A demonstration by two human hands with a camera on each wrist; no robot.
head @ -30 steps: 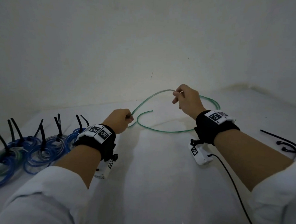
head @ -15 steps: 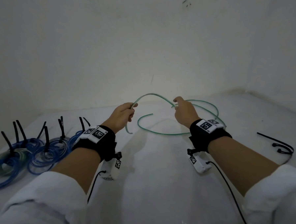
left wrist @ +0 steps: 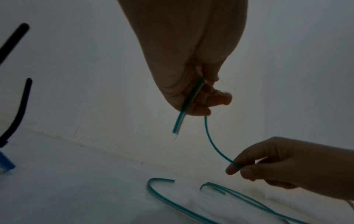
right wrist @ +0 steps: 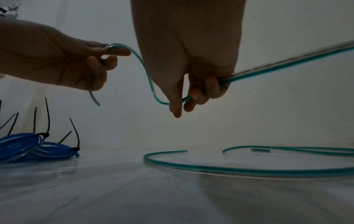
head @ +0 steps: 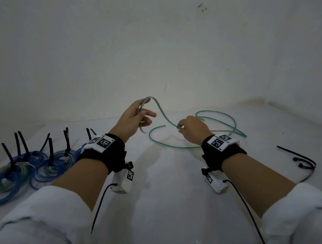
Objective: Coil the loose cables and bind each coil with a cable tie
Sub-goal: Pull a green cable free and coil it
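Observation:
A green cable (head: 163,115) arches between both hands above the white table (head: 160,196). My left hand (head: 137,115) is raised and holds the cable near its end, the cable bent over thumb and fingers, with a short tail (left wrist: 179,121) hanging below. My right hand (head: 189,128) sits lower and pinches the cable (right wrist: 162,101) between thumb and fingers; the cable runs on out of that hand to the right (right wrist: 287,63). More green cable (head: 176,148) lies in loose curves on the table under and beyond the hands.
Several blue coils (head: 45,165) bound with black cable ties (head: 49,150) lie at the left of the table. Loose black cable ties (head: 304,159) lie at the right. A pale wall (head: 152,47) closes the back and right sides.
My left hand has risen and turned, bending the cable's end into a tight arch. My right hand has dropped lower along the cable and moved nearer to me.

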